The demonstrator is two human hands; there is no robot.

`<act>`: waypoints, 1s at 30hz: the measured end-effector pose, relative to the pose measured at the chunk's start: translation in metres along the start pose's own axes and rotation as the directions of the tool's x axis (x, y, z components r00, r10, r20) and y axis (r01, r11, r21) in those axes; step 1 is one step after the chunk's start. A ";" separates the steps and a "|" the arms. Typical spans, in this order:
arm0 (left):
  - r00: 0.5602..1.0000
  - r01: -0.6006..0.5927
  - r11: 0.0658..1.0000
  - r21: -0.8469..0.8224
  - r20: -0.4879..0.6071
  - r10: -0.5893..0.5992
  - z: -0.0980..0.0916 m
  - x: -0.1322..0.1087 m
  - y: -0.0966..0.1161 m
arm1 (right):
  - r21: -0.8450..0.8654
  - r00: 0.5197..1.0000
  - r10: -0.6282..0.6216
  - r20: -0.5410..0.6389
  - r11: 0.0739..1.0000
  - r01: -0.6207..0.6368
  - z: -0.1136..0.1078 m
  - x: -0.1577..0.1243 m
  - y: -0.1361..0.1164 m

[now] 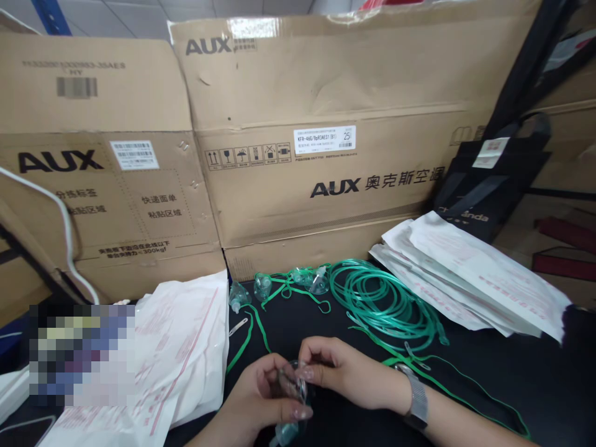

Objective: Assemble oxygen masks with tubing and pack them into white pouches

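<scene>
Close to me, low in the view, my left hand (270, 394) grips a clear plastic oxygen mask (291, 428) from its left side. The thumb and fingers of my right hand (328, 369) pinch the upper right rim of the same mask. Its greenish connector end points down toward the front edge of the view. Fingers cover part of the mask, so what the right fingertips hold at the rim is partly hidden. Beyond my hands lie several other clear masks (263, 287) with green straps (261, 329). A coil of green tubing (386, 304) lies to their right.
White printed packages (186, 347) lie at left, and another stack of packages (475, 279) at right. Large AUX cardboard boxes (326, 217) wall off the back. A black bag (484, 180) stands at back right. More green straps (456, 385) and metal strips (238, 327) lie on the black table (372, 428).
</scene>
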State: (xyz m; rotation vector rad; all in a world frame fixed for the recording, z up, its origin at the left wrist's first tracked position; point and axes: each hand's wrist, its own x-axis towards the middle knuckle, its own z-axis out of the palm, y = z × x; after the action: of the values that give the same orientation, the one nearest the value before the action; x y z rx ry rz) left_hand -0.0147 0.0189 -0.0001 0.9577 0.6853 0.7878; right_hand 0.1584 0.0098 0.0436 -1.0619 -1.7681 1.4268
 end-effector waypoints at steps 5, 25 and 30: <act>0.998 -0.057 0.985 -0.161 -0.008 0.056 0.000 0.002 0.001 | 0.045 0.998 0.025 -0.052 0.999 -0.022 0.006 0.001 -0.001; 1.000 0.001 0.999 -0.050 -0.014 -0.002 0.011 -0.007 0.007 | 0.273 0.991 0.134 0.000 0.953 -0.129 0.010 0.001 0.000; 0.997 -0.076 0.995 0.059 0.028 0.074 0.009 -0.009 0.005 | 0.030 0.997 0.078 -0.029 0.997 -0.077 0.010 -0.007 -0.007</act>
State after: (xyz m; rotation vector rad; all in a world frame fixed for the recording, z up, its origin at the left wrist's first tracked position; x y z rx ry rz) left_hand -0.0138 0.0092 0.0093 1.0516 0.6565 0.8232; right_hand 0.1520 -0.0014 0.0481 -1.1422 -1.6969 1.4704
